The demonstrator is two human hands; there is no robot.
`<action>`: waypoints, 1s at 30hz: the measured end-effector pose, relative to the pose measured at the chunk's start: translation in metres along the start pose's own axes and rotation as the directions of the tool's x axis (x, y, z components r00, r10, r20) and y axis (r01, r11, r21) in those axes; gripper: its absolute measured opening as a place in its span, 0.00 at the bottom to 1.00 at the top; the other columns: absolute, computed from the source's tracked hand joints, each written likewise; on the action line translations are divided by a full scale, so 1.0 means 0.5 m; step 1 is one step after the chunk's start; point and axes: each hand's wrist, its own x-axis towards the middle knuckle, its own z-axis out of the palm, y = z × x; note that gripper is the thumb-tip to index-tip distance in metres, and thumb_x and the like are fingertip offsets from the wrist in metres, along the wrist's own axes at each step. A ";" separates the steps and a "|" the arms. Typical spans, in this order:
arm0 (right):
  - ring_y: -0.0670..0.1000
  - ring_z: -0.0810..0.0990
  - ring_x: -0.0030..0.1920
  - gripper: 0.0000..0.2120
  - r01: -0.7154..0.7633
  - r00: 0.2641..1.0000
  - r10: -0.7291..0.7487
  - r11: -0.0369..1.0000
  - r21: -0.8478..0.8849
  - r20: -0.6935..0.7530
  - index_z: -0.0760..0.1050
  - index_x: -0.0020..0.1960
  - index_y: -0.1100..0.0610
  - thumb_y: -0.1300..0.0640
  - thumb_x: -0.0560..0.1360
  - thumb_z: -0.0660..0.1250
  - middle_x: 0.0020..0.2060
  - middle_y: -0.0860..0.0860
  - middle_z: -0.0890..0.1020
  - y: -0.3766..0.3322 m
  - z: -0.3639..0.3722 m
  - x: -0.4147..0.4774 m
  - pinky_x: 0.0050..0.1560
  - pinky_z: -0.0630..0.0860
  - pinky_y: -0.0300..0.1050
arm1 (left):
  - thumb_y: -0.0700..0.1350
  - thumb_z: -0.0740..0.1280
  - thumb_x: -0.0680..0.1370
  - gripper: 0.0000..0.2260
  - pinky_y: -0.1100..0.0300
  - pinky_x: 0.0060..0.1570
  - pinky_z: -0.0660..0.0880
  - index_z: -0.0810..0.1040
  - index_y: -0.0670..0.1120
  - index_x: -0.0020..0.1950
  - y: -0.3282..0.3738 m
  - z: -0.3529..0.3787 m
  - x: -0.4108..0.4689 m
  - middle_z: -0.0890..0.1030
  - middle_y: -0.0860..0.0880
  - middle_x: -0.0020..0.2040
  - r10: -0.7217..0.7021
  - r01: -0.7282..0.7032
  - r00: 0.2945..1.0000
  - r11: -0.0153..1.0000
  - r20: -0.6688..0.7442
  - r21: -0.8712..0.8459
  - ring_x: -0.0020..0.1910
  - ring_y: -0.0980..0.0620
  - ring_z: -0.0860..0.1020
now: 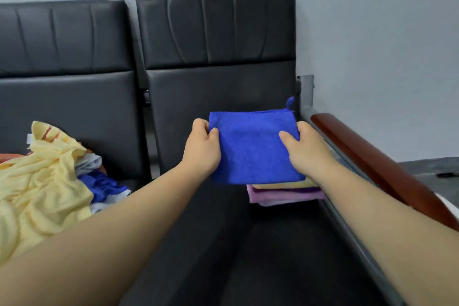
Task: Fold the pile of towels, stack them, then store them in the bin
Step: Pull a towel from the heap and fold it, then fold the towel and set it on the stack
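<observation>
The left hand (202, 146) and right hand (306, 149) each pinch one side of the folded blue towel (253, 149), above the towel stack (285, 195) on the seat (248, 243).

A folded blue towel (253, 149) is held flat between both hands above a black seat (223, 243). Its left edge is pinched by the left hand (202, 149), thumb on top; its right edge is gripped by the right hand (305, 149), thumb likewise on top. A small loop (290, 102) is seen at the towel's far right corner. Under it, a stack (285, 194) of folded yellow and purple towels lies on the seat beside a wooden armrest (372, 159). An unfolded pile (44, 181), mostly yellow, is heaped on the neighbouring seat to the left
</observation>
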 end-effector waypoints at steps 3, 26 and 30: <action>0.51 0.76 0.39 0.12 -0.019 0.999 0.018 1.000 -0.016 -0.041 0.74 0.54 0.58 0.48 0.84 0.62 0.46 0.52 0.80 0.017 -0.039 0.107 0.36 0.70 0.46 | 0.46 0.56 0.84 0.06 0.55 0.37 0.68 0.67 0.45 0.51 0.036 0.091 0.090 0.73 0.51 0.42 -0.001 0.001 1.000 0.999 0.013 -0.042 0.38 0.52 0.70; 0.58 0.73 0.67 0.23 0.215 0.965 -0.090 0.809 -0.547 0.247 0.72 0.66 0.55 0.40 0.80 0.64 0.64 0.53 0.76 -0.054 0.120 -0.039 0.67 0.70 0.53 | 0.56 0.69 0.77 0.22 0.54 0.49 0.76 0.69 0.49 0.67 -0.169 -0.159 0.017 0.81 0.48 0.53 -0.320 0.278 0.947 0.862 0.030 0.423 0.50 0.47 0.80; 0.56 0.72 0.69 0.27 0.345 0.860 -0.117 0.851 -0.395 0.497 0.67 0.75 0.53 0.41 0.81 0.64 0.70 0.52 0.72 -0.179 0.261 -0.132 0.65 0.74 0.53 | 0.50 0.72 0.72 0.18 0.56 0.39 0.74 0.71 0.48 0.57 -0.213 -0.391 -0.052 0.81 0.46 0.46 -0.317 0.275 0.948 0.785 -0.022 0.556 0.43 0.48 0.79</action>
